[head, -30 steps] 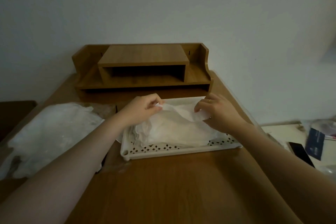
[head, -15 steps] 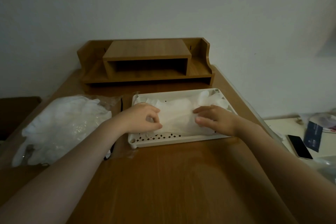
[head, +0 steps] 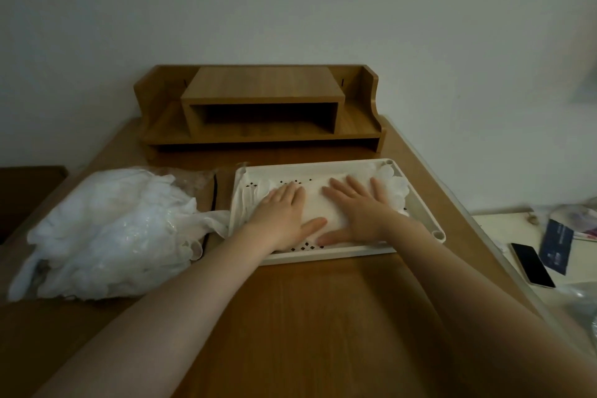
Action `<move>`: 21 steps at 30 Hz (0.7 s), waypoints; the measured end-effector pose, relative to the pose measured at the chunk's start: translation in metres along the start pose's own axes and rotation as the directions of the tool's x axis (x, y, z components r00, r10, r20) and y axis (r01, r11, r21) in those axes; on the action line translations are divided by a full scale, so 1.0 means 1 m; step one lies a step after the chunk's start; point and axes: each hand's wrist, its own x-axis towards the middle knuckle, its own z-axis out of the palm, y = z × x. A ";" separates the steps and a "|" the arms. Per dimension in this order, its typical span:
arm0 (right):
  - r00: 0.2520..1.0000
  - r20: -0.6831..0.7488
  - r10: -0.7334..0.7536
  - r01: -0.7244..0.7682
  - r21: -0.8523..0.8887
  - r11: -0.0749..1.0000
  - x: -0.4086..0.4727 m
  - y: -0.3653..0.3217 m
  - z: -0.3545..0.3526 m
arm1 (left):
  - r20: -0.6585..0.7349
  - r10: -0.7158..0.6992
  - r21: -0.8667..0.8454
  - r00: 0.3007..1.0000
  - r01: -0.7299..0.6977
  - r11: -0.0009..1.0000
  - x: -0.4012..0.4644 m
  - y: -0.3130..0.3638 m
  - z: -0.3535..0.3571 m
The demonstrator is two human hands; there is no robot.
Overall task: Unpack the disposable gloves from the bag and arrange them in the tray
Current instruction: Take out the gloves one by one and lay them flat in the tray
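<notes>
A white perforated tray (head: pixel 423 203) lies on the wooden desk, with thin white disposable gloves (head: pixel 318 203) spread flat inside it. My left hand (head: pixel 284 213) presses flat on the left part of the gloves, fingers straight. My right hand (head: pixel 358 208) presses flat on the right part, fingers spread. A big heap of loose gloves (head: pixel 106 233) lies on the desk to the left of the tray, partly on a clear plastic bag (head: pixel 197 178). One glove from the heap reaches the tray's left edge.
A wooden desk organiser (head: pixel 261 107) stands against the wall behind the tray. To the right, on a lower pale surface, lie a phone (head: pixel 533 265), a dark blue card (head: pixel 557 245) and some plastic wrapping. Bare desk wood (head: pixel 307 317) lies in front of the tray.
Both hands pinched a glove above the tray, lowered it in, then flattened out and now press on it. The view has moved closer.
</notes>
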 end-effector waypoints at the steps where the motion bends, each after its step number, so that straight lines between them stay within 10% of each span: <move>1: 1.000 0.000 0.016 -0.016 -0.018 1.000 0.000 0.005 -0.001 | 0.015 -0.022 0.000 1.000 0.022 1.000 0.000 -0.004 0.002; 13: 0.988 -0.003 0.156 -0.156 0.001 0.988 -0.002 0.027 -0.014 | 0.016 -0.020 -0.059 1.000 0.021 0.998 -0.014 -0.008 -0.018; 21: 0.861 -0.504 -0.071 0.171 0.156 0.973 -0.015 -0.068 -0.046 | -0.620 -0.027 -0.371 0.784 -0.262 0.891 -0.062 -0.031 -0.068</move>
